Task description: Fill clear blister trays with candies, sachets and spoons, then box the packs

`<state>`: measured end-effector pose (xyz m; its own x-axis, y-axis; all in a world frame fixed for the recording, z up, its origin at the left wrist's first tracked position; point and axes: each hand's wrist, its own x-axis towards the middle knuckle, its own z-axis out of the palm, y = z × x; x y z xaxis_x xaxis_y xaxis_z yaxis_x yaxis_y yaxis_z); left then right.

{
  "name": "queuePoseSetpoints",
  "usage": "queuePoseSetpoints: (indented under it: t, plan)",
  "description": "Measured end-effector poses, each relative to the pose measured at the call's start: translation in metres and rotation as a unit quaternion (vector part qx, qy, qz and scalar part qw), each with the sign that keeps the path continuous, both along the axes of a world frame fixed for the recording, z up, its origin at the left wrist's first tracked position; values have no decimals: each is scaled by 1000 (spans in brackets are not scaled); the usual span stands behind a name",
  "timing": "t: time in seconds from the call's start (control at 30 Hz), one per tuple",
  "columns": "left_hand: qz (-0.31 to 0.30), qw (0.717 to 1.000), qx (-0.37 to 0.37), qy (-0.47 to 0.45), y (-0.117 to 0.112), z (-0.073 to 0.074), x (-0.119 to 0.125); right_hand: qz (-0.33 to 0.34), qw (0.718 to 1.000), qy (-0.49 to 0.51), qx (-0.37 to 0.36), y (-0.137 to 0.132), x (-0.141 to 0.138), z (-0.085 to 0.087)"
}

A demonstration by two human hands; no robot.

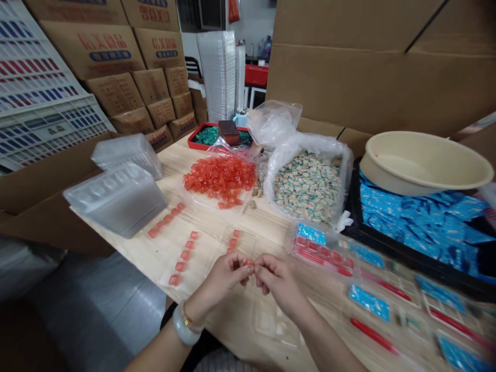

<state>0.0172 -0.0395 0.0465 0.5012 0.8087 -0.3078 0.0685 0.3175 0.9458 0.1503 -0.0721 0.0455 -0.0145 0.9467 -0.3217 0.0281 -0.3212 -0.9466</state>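
Observation:
My left hand (231, 271) pinches a small red translucent plastic piece (250, 264) between thumb and forefinger. Fingertips of my right hand (274, 279) are pinched together against the same piece, which they partly hide. Under and just beyond my hands lies a clear tray (246, 242) with a few like red pieces (233, 242) in a row. To the left, another row of red pieces (185, 255) runs along the wood table (147, 258), with a further row (166, 220) behind it. A large heap of the red pieces (220, 178) lies ahead on clear plastic.
Stacked clear trays (120, 196) stand at the table's left edge. Ahead right is a plastic bag of small printed packets (308, 183). Filled trays (321, 250) with blue packets and red sticks lie right, before a black crate (387, 237) and cream basin (426, 160). Cardboard boxes (108, 51) rise behind.

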Motion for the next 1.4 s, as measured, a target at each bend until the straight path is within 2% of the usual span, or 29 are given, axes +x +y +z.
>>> queuePoseSetpoints:
  t: [0.13, 0.23, 0.3, 0.37, 0.43, 0.53, 0.63, 0.73, 0.8, 0.87, 0.9, 0.97, 1.03, 1.1, 1.17, 1.3, 1.4]
  plan:
    - [12, 1000, 10, -7, -7, -3, -3, -16, 1000, 16, -10, -7, -4, -1]
    - [22, 997, 68, 34, -17, -7, -3, 4, 997, -58, 48, -19, -8, 0]
    - [8, 996, 71, 50, -25, -10, -1, 11, 991, -102, 91, -30, -7, 0]
    - [-3, 999, 27, 37, -32, -14, 4, -6, 986, -115, 123, -41, -4, -4]
    - [-24, 999, -24, 8, -37, -17, 12, -26, 986, -85, 142, -52, 2, -9]
    - [-96, 991, -89, -29, -40, -19, 27, -43, 990, -29, 135, -66, 14, -16]
    - [-154, 971, -171, -63, -37, -17, 40, -76, 985, -76, 135, -75, 28, -19]
    - [-174, 954, -227, -87, -34, -13, 46, -67, 976, -150, 140, -76, 43, -19]
    - [-166, 969, -177, -56, -35, -11, 44, -71, 964, -215, 138, -70, 53, -19]
    - [-153, 987, -24, 32, -39, -11, 40, -61, 941, -307, 129, -58, 60, -21]
    - [-158, 981, 72, 87, -42, -12, 37, -41, 925, -358, 117, -51, 62, -23]
    - [-195, 935, 232, 181, -49, -16, 32, 23, 890, -448, 82, -34, 64, -26]
    - [-241, 887, 312, 239, -54, -20, 28, 80, 859, -503, 54, -19, 64, -28]
    - [-259, 863, 337, 271, -56, -23, 25, 113, 845, -521, 47, -9, 63, -31]
    - [-265, 855, 345, 282, -55, -24, 24, 124, 845, -517, 49, -6, 63, -33]
    - [-258, 867, 336, 262, -50, -18, 20, 104, 885, -449, 71, -10, 55, -43]
    - [-230, 882, 347, 221, -27, -8, 14, 86, 911, -392, 97, -11, 45, -47]
